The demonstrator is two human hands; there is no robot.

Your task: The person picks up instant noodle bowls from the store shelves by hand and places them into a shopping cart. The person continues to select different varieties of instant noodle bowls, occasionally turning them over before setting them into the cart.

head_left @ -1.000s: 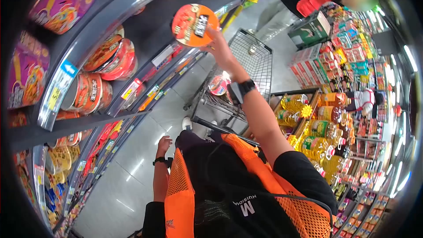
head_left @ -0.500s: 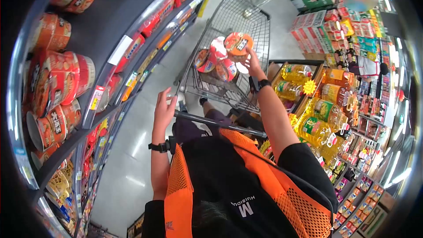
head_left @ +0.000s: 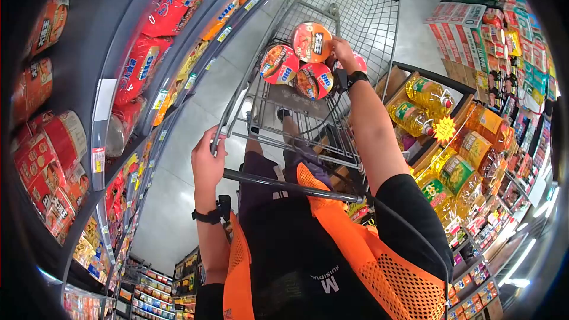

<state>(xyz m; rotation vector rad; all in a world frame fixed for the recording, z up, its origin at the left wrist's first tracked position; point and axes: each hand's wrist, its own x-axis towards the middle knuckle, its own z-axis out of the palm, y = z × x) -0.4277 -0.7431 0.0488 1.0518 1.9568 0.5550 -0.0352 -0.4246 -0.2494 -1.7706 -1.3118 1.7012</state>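
My right hand [head_left: 342,52] has its fingers on the right edge of an orange-lidded noodle bowl [head_left: 312,42] inside the wire shopping cart [head_left: 367,6]. Beside and below that bowl lie a red noodle bowl [head_left: 279,64], another red and yellow one [head_left: 316,80] and a red-rimmed one partly hidden behind my hand [head_left: 359,63]. My left hand [head_left: 208,153] is at the cart's near left corner, by the frame and handle bar [head_left: 284,186], fingers bent and slightly apart, with nothing visible in it.
Shelves on the left hold red noodle packs [head_left: 144,65] and boxed bowls [head_left: 50,172]. To the right stand bottles of yellow oil [head_left: 453,172] in a display crate, with stacked cartons [head_left: 456,32] beyond. My legs are just behind the cart.
The orange-lidded bowl has gone down among the other bowls with my right hand. The cart and shelves appear larger and shifted in view. My left hand has moved slightly down and left.
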